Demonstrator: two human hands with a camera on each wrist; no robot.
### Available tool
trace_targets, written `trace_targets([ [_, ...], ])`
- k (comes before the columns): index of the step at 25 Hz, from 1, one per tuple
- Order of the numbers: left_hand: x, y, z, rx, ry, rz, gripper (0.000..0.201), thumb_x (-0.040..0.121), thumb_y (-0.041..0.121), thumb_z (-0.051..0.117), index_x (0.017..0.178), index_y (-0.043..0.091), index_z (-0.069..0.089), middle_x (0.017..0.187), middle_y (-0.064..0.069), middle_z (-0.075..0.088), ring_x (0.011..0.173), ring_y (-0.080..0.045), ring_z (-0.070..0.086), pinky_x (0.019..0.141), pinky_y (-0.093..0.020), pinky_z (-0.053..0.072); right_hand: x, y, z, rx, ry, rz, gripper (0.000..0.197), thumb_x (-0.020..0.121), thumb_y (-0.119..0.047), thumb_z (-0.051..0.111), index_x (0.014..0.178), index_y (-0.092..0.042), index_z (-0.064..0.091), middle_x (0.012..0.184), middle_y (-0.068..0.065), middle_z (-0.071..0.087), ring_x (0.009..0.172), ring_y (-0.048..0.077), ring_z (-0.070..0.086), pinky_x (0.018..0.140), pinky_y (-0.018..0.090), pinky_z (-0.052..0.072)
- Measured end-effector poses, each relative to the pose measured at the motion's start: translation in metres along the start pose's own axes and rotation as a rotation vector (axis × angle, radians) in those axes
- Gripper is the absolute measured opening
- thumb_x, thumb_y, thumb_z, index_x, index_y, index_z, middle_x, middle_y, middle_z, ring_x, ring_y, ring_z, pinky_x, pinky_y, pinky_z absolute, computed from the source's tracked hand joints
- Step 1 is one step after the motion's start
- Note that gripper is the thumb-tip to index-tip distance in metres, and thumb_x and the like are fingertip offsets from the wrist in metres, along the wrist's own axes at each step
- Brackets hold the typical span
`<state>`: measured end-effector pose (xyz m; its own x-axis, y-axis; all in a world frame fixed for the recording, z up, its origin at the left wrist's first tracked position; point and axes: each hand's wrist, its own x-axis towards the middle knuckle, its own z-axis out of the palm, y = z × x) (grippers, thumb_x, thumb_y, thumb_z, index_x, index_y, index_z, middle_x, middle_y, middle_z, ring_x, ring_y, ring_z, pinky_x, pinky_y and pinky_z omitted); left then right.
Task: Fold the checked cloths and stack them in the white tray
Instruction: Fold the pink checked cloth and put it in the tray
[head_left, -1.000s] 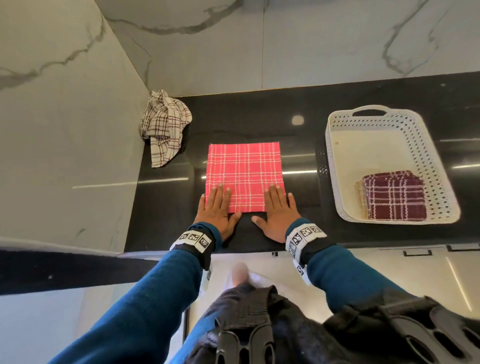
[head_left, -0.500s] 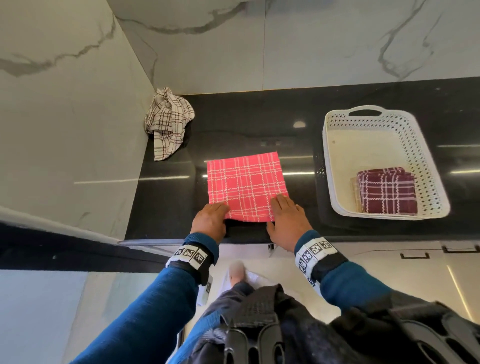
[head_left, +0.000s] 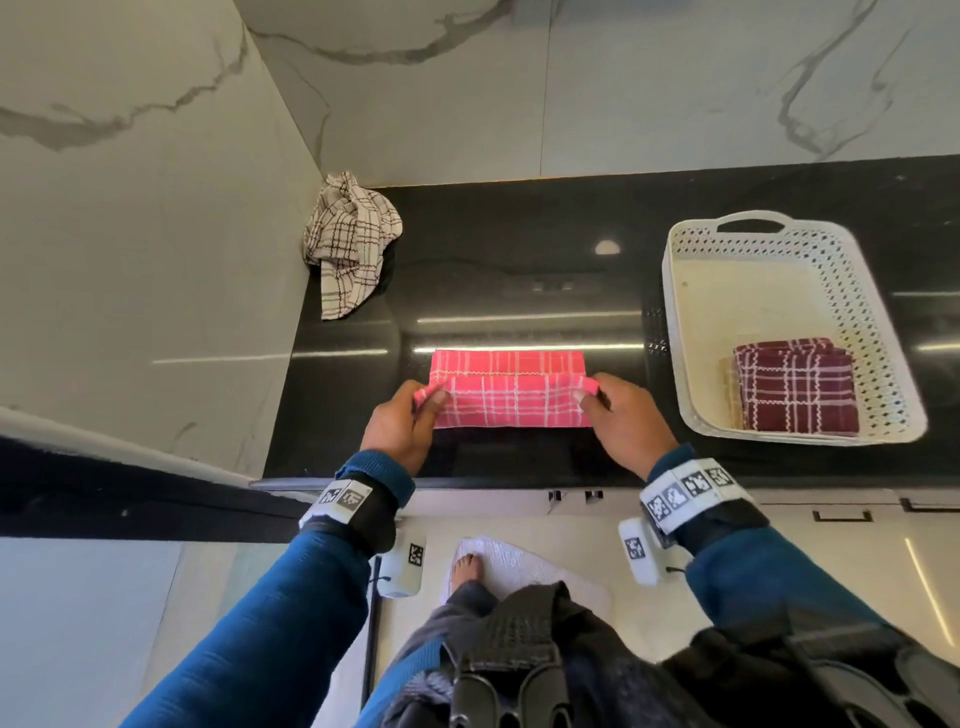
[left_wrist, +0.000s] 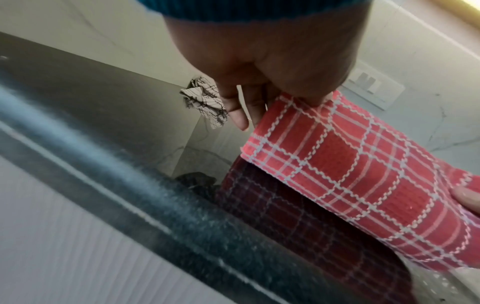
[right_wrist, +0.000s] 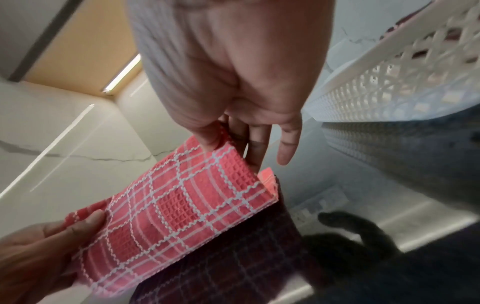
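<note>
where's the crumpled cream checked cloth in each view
Head: cream checked cloth upper left, heaped in the counter's back corner against the wall.
Left wrist: centre, just left of the left hand, small and far.
Right wrist: not in view.
Shared landmark: the red checked cloth both hands pinch, seen in all three views.

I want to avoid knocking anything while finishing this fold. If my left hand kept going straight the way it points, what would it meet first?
Likely the far half of the red checked cloth, which the left hand pinches; beyond it looks like bare black counter, though depth is unclear.
</note>
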<state>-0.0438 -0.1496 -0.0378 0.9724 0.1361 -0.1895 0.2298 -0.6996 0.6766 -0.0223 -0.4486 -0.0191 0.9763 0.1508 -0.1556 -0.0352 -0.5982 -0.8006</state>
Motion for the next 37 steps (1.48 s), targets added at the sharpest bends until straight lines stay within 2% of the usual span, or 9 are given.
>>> trace_targets([
  [3, 0.031, 0.008, 0.012, 0.105, 0.006, -0.100, 0.045, 0.102, 0.057, 0.031, 0.108, 0.016, 0.049, 0.096, -0.005, 0.066, 0.083, -0.026, 0.063, 0.075, -0.040, 0.051, 0.035, 0.013, 0.015, -0.034, 0.047, 0.140, 0.020, 0.105, -0.027, 0.049, 0.105, -0.015, 0.065, 0.090, -0.001, 0.067, 0.075, 0.008, 0.062, 0.057, 0.010, 0.040],
  [7, 0.060, 0.010, 0.032, 0.315, -0.058, -0.243, 0.045, 0.105, 0.050, 0.019, 0.113, 0.012, 0.042, 0.107, -0.016, 0.066, 0.089, -0.033, 0.060, 0.074, -0.041, 0.043, 0.055, 0.031, 0.037, -0.180, 0.065, 0.283, 0.027, 0.106, -0.028, 0.039, 0.103, -0.009, 0.057, 0.099, 0.013, 0.068, 0.084, 0.029, 0.065, 0.069, 0.034, 0.048],
  [10, 0.072, 0.011, 0.038, 0.423, -0.091, -0.244, 0.041, 0.106, 0.044, 0.019, 0.116, 0.010, 0.039, 0.108, -0.016, 0.067, 0.097, -0.038, 0.063, 0.075, -0.043, 0.043, 0.055, 0.031, 0.045, -0.309, 0.083, 0.287, 0.024, 0.107, -0.024, 0.034, 0.106, -0.007, 0.050, 0.099, 0.018, 0.067, 0.088, 0.039, 0.065, 0.069, 0.036, 0.041],
  [17, 0.089, 0.018, 0.043, 0.467, -0.097, -0.277, 0.039, 0.105, 0.040, 0.022, 0.121, 0.009, 0.040, 0.114, -0.017, 0.064, 0.106, -0.038, 0.061, 0.081, -0.047, 0.045, 0.066, 0.024, 0.044, -0.468, 0.071, 0.299, 0.019, 0.106, -0.021, 0.035, 0.111, -0.006, 0.046, 0.100, 0.020, 0.068, 0.091, 0.043, 0.067, 0.066, 0.038, 0.041],
  [22, 0.103, 0.020, 0.043, 0.551, -0.106, -0.341, 0.049, 0.103, 0.045, 0.023, 0.120, 0.008, 0.049, 0.111, -0.014, 0.067, 0.100, -0.037, 0.065, 0.069, -0.044, 0.042, 0.072, 0.023, 0.046, -0.501, 0.068, 0.319, 0.022, 0.105, -0.019, 0.035, 0.116, -0.004, 0.047, 0.102, 0.021, 0.069, 0.092, 0.042, 0.067, 0.069, 0.041, 0.047],
  [29, 0.095, 0.028, 0.025, 0.503, -0.066, -0.381, 0.063, 0.100, 0.059, 0.021, 0.121, 0.008, 0.050, 0.108, -0.013, 0.067, 0.097, -0.036, 0.066, 0.073, -0.044, 0.046, 0.073, 0.011, 0.036, -0.269, 0.120, 0.518, 0.029, 0.102, -0.022, 0.039, 0.121, -0.002, 0.049, 0.112, 0.021, 0.065, 0.098, 0.040, 0.064, 0.074, 0.039, 0.047],
  [31, 0.084, 0.028, 0.013, 0.521, 0.066, -0.303, 0.054, 0.100, 0.056, 0.030, 0.121, 0.010, 0.048, 0.110, -0.012, 0.063, 0.098, -0.033, 0.063, 0.079, -0.046, 0.050, 0.061, 0.007, 0.033, -0.305, 0.176, 0.458, 0.028, 0.098, -0.023, 0.045, 0.121, -0.006, 0.047, 0.110, 0.014, 0.063, 0.096, 0.035, 0.063, 0.080, 0.044, 0.050],
  [34, 0.059, 0.034, 0.020, 0.595, 0.058, 0.151, 0.024, 0.097, 0.034, 0.047, 0.113, 0.017, 0.052, 0.117, -0.007, 0.059, 0.105, -0.024, 0.056, 0.095, -0.044, 0.050, 0.046, -0.002, 0.048, -0.572, 0.177, 0.052, 0.026, 0.094, -0.025, 0.053, 0.119, -0.016, 0.050, 0.118, 0.006, 0.055, 0.111, 0.029, 0.055, 0.094, 0.050, 0.044],
  [37, 0.042, 0.035, 0.059, 0.798, -0.224, 0.468, 0.057, 0.104, 0.037, 0.029, 0.155, 0.015, 0.021, 0.164, -0.008, 0.017, 0.152, -0.028, 0.014, 0.123, -0.049, 0.013, 0.056, -0.010, 0.075, -0.659, -0.176, -0.172, 0.059, 0.100, -0.029, 0.044, 0.155, -0.018, 0.024, 0.164, 0.005, 0.019, 0.154, 0.028, 0.013, 0.120, 0.058, 0.016],
])
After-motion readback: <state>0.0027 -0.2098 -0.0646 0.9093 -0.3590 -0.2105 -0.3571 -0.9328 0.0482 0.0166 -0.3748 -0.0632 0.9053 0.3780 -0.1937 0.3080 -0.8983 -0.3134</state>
